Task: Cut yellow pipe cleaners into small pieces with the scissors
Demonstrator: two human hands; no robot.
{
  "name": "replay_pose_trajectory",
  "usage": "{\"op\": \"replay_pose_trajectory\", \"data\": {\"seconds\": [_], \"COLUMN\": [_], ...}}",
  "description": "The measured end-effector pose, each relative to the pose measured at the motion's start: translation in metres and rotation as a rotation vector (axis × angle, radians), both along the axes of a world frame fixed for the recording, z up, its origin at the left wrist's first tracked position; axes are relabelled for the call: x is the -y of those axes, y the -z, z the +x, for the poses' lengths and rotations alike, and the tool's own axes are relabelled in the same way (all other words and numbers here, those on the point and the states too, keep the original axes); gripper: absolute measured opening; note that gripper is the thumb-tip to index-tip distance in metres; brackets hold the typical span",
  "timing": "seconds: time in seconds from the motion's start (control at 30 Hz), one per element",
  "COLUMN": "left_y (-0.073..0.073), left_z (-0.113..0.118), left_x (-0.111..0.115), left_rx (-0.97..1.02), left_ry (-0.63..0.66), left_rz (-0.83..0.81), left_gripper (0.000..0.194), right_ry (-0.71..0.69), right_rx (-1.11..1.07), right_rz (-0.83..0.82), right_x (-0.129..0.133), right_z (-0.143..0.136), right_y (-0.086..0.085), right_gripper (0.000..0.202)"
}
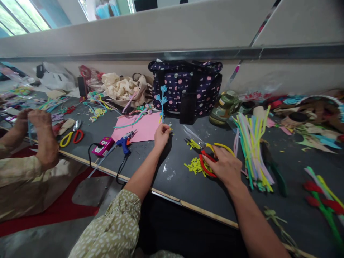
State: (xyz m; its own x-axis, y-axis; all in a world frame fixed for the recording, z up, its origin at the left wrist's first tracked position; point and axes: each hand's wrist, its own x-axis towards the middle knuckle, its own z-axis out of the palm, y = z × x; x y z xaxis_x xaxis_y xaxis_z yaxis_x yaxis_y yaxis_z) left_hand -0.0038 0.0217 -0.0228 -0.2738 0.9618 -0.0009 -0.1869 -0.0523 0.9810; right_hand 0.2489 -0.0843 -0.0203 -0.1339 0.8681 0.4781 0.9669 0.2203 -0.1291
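Observation:
My left hand (162, 137) is closed in a pinch at the lower end of a blue pipe-cleaner flower (162, 99), which stands upright in front of the bag. Small yellow bits show beside those fingertips. In my right hand (227, 164) is a pair of scissors (206, 152) with one red and one yellow handle, its blades spread and pointing up and left. Under and beside the scissors lies a pile of short yellow pipe-cleaner pieces (195, 166). A pink sheet (146, 128) lies just left of my left hand.
A blue glue gun (124, 143) and a magenta box (103, 146) lie to the left. A patterned bag (204, 77) with a phone (187, 108) against it and a jar (223, 109) stand behind. Pipe cleaners (251, 150) lie right. Another person's hands (40, 132) are at far left.

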Motion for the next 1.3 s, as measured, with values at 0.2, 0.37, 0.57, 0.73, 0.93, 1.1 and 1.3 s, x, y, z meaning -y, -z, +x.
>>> {"op": "replay_pose_trajectory", "data": {"seconds": [0.2,0.37,0.57,0.73,0.93,1.1,1.3], "left_y": [-0.003,0.001,-0.01,-0.01,-0.006,0.0,0.01], "left_z": [-0.004,-0.007,-0.007,-0.009,-0.016,-0.016,0.003], "left_x": [0.004,-0.001,0.0,0.0,-0.005,-0.007,0.0], "left_rx": [-0.028,-0.07,0.059,0.033,0.053,0.029,-0.158], "left_ry": [0.341,0.072,-0.038,-0.2,-0.267,-0.209,0.181], "left_rz": [-0.149,-0.036,0.079,0.164,0.184,0.139,0.064], "left_gripper": [0.023,0.017,0.016,0.013,0.016,0.021,0.024], "right_ry": [-0.017,-0.018,-0.069,-0.095,-0.058,0.017,0.185], "right_rx": [0.014,0.005,0.035,0.105,0.294,0.241,0.113], "right_rz": [-0.001,0.002,0.019,0.004,-0.28,-0.321,-0.281], "right_x": [0.001,0.0,0.002,0.0,-0.018,-0.026,-0.016], "right_z": [-0.002,-0.001,-0.005,-0.014,-0.036,-0.044,-0.013], "right_y": [-0.001,0.001,-0.001,-0.002,-0.036,-0.055,-0.038], "right_gripper": [0.05,0.051,0.051,0.053,0.042,0.042,0.048]}}
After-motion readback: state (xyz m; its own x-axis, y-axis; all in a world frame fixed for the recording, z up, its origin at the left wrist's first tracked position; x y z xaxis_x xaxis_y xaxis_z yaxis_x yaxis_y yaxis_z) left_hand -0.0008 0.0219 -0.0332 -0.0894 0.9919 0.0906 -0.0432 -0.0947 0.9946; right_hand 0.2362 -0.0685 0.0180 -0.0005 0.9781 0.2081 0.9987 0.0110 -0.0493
